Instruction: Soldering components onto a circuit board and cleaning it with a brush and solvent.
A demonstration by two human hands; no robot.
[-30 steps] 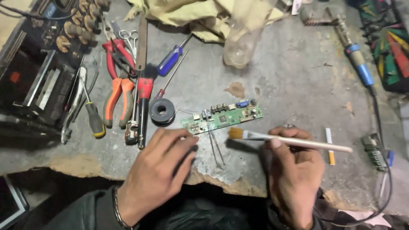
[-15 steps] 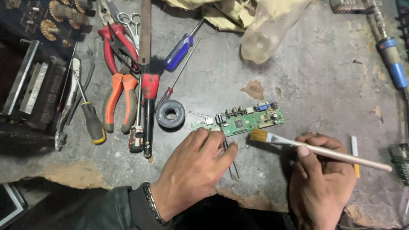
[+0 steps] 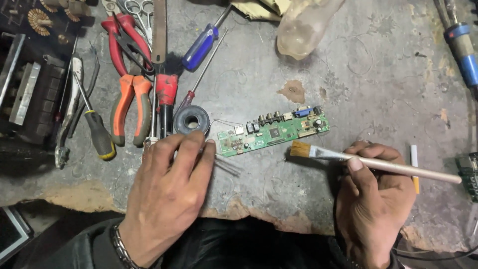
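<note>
1. Your right hand is closed around the pale handle of a small flat brush, thumb on top. The tan bristles point left and sit just below the right half of the green circuit board, near it but not on it. A light pinch near the ferrule would likely give you finer control than a full fist.

2. Your left hand lies palm down on the grey counter, fingers spread loosely and holding nothing. The fingertips rest just beside the board's left end and close to the dark solder spool. Whether a fingertip actually touches the board edge cannot be told.

3. The board lies flat near the middle of the counter, component side up, its row of connectors along the far edge. Pinning its left corner with a fingertip would probably stop it sliding under the bristles.

4. Short, light strokes away from the connectors look like the safest way, since the thin wires lying under your left fingers could snag.

5. The red and orange pliers and the blue screwdriver lie well apart at the upper left.
</note>
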